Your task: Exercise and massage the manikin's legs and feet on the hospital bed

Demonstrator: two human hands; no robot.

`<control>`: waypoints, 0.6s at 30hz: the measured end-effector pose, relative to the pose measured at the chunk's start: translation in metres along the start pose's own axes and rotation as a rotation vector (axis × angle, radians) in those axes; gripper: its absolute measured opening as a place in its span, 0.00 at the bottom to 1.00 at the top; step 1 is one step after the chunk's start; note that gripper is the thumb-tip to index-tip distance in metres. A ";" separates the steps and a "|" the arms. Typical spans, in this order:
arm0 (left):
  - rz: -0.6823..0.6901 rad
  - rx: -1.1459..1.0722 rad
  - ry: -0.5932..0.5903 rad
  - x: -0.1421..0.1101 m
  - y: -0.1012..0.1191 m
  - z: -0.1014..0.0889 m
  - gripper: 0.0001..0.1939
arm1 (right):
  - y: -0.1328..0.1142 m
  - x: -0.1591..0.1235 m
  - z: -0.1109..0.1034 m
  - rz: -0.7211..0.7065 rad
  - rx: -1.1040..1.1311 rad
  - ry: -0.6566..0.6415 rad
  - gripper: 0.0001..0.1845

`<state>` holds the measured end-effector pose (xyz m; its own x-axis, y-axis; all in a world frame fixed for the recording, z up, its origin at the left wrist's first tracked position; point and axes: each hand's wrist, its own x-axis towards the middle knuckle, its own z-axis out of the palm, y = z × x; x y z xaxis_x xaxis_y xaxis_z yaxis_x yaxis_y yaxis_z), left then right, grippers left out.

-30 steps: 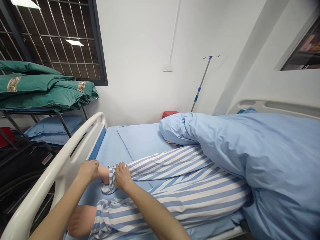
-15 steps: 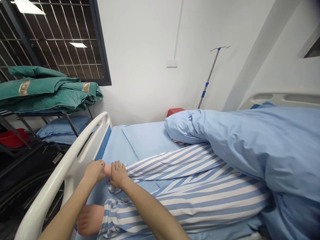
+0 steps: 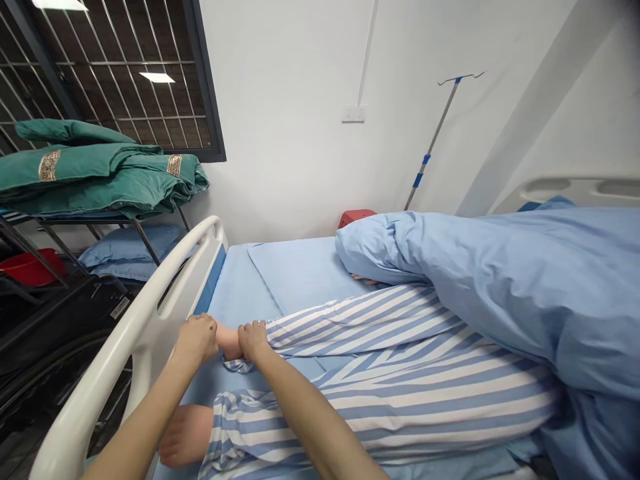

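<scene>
A figure in blue-and-white striped trousers [image 3: 380, 373] lies on a bed with a light blue sheet [image 3: 280, 280]. A light blue duvet [image 3: 500, 280] covers the upper body. My left hand [image 3: 196, 339] is closed round the far foot [image 3: 229, 340] at the toes. My right hand [image 3: 254, 339] grips the striped trouser cuff at that ankle, fingers curled. The near foot [image 3: 184, 435] lies bare by my left forearm.
A white footboard rail [image 3: 130, 333] runs along the bed's left end. Beyond it stand a black wheelchair [image 3: 45, 347] and a rack with folded green quilts [image 3: 100, 173] and a blue pillow [image 3: 130, 247]. An IV pole [image 3: 435, 140] and a red stool [image 3: 356, 217] stand by the wall.
The view has shifted slightly. My left hand has closed more tightly round the far foot, and my right hand has curled its fingers onto the trouser cuff.
</scene>
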<state>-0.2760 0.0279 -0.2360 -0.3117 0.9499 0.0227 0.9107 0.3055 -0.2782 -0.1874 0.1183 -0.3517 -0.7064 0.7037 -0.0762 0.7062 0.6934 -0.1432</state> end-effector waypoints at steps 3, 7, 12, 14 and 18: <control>-0.030 0.014 0.023 -0.004 0.007 -0.004 0.18 | 0.010 -0.006 -0.002 0.012 -0.029 0.016 0.18; -0.059 0.017 0.015 -0.013 0.011 -0.013 0.16 | 0.012 -0.014 -0.008 -0.016 -0.045 0.015 0.20; -0.089 0.025 0.153 -0.035 0.017 -0.016 0.18 | 0.007 -0.028 -0.007 -0.039 -0.043 0.001 0.24; -0.058 -0.009 0.244 -0.044 0.025 -0.009 0.18 | 0.006 -0.034 -0.003 -0.049 -0.035 -0.007 0.24; 0.008 -0.431 0.289 -0.057 0.055 0.019 0.16 | 0.006 -0.038 -0.006 -0.073 -0.006 -0.012 0.21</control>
<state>-0.2137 -0.0104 -0.2707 -0.2718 0.9133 0.3034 0.9608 0.2396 0.1396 -0.1560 0.0960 -0.3437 -0.7567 0.6493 -0.0771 0.6528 0.7438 -0.1434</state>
